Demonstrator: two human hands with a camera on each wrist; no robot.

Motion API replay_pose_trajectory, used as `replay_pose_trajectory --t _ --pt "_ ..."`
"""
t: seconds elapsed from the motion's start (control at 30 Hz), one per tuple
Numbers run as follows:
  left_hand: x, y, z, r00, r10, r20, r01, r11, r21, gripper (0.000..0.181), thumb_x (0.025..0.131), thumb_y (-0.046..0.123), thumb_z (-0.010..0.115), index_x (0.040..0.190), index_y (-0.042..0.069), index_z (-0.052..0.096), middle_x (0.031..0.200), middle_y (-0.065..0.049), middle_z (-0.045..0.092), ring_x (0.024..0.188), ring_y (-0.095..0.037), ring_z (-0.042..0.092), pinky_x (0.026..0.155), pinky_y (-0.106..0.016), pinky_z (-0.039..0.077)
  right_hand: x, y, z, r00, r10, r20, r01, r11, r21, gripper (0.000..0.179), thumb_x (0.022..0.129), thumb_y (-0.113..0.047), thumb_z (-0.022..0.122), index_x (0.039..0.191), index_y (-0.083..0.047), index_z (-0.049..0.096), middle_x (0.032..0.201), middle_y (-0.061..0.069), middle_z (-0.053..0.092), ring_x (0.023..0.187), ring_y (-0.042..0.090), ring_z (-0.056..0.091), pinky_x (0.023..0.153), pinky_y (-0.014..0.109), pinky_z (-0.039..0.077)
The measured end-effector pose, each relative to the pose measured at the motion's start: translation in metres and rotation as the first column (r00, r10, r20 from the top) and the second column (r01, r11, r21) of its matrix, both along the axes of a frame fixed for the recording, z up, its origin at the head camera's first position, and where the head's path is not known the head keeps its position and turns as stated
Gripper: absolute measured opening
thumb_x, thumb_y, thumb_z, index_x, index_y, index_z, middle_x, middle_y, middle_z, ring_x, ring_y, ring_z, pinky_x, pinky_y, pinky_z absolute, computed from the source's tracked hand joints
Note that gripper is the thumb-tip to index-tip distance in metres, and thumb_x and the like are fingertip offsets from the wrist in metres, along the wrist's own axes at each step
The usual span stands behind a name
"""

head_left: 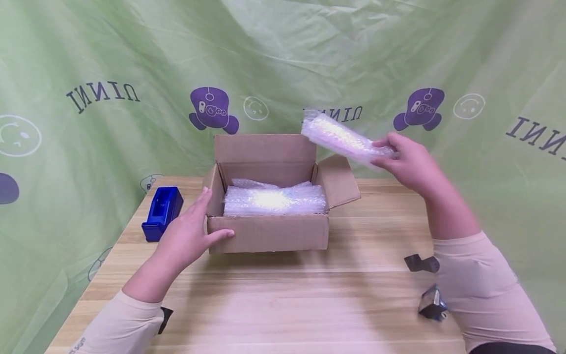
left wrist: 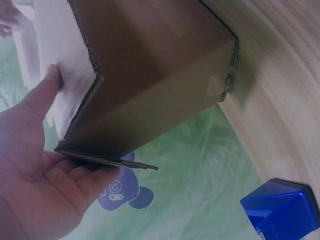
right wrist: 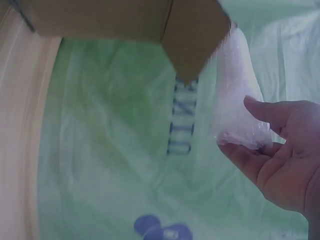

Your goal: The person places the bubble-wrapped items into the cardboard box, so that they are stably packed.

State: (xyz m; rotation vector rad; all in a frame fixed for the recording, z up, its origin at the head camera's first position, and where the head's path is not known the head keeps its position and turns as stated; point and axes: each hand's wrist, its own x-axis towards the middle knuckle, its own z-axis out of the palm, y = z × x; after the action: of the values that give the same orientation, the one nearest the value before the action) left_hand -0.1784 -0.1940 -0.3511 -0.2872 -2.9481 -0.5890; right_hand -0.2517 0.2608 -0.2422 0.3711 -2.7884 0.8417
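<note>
An open cardboard box [head_left: 267, 235] stands on the table with its flaps spread. Inside it lies a bundle of clear bubble wrap [head_left: 274, 199]. My left hand [head_left: 187, 233] grips the box's near left corner; in the left wrist view the thumb lies on the front flap and the fingers curl beneath the left flap [left wrist: 102, 159]. Raised to the right of the box, my right hand [head_left: 411, 162] pinches one end of a flattened roll of bubble wrap [head_left: 340, 137]. The roll's other end points up and left, above the box's right back corner.
A blue tape dispenser [head_left: 160, 216] stands left of the box, close to my left hand. Beside my right sleeve is a small dark boxy object [head_left: 433, 302]. A green printed curtain [head_left: 283, 59] hangs behind the wooden table [head_left: 274, 305].
</note>
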Motion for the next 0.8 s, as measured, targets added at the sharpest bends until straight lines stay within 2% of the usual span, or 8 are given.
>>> replay_pose_trajectory --t 0.23,0.37,0.5,0.63,0.8 --pt "0.001 0.0 0.0 1.0 0.002 0.003 -0.002 1.0 0.009 0.113 0.078 0.07 0.066 0.159 0.011 0.012 0.164 -0.013 0.013 0.132 -0.049 0.043 0.088 -0.058 0.051 -0.008 -0.042 -0.004 0.987 0.148 -0.056 -0.146 0.989 0.035 0.029 0.092 -0.015 0.069 0.118 -0.007 0.061 0.125 0.015 0.063 0.113 0.038 0.061 0.095 0.053 0.05" --pt "0.0 0.0 0.0 1.0 0.001 0.005 -0.001 1.0 0.006 0.113 0.078 0.071 0.065 0.159 0.011 0.011 0.164 -0.013 0.013 0.131 -0.049 0.043 0.087 -0.057 0.052 -0.013 -0.068 -0.011 0.978 0.206 -0.043 -0.201 0.974 0.101 0.028 0.09 -0.012 0.069 0.117 -0.008 0.063 0.124 0.013 0.064 0.116 0.033 0.058 0.1 0.052 0.047" --pt "0.0 0.0 0.0 1.0 0.002 0.007 -0.002 1.0 0.003 0.114 0.078 0.071 0.065 0.159 0.01 0.012 0.164 -0.014 0.013 0.132 -0.049 0.042 0.089 -0.058 0.051 -0.017 -0.091 -0.021 0.968 0.249 -0.033 -0.237 0.949 0.208 0.028 0.09 -0.013 0.069 0.116 -0.009 0.064 0.127 0.011 0.063 0.122 0.031 0.056 0.105 0.05 0.044" --pt "0.0 0.0 0.0 1.0 0.003 0.007 -0.003 1.0 0.004 0.113 0.079 0.07 0.065 0.159 0.01 0.012 0.164 -0.014 0.013 0.135 -0.049 0.039 0.092 -0.059 0.049 -0.023 -0.106 -0.032 0.949 0.313 -0.045 -0.287 0.913 0.291 0.026 0.09 -0.014 0.07 0.115 -0.008 0.064 0.126 0.012 0.063 0.122 0.032 0.056 0.105 0.049 0.043" --pt "0.0 0.0 0.0 1.0 0.006 0.009 -0.006 1.0 0.001 0.114 0.078 0.071 0.064 0.159 0.01 0.011 0.164 -0.014 0.013 0.136 -0.048 0.038 0.094 -0.059 0.048 -0.029 -0.116 -0.044 0.929 0.365 -0.055 -0.33 0.889 0.317 0.028 0.089 -0.01 0.07 0.117 -0.007 0.063 0.123 0.014 0.062 0.118 0.033 0.057 0.104 0.048 0.044"
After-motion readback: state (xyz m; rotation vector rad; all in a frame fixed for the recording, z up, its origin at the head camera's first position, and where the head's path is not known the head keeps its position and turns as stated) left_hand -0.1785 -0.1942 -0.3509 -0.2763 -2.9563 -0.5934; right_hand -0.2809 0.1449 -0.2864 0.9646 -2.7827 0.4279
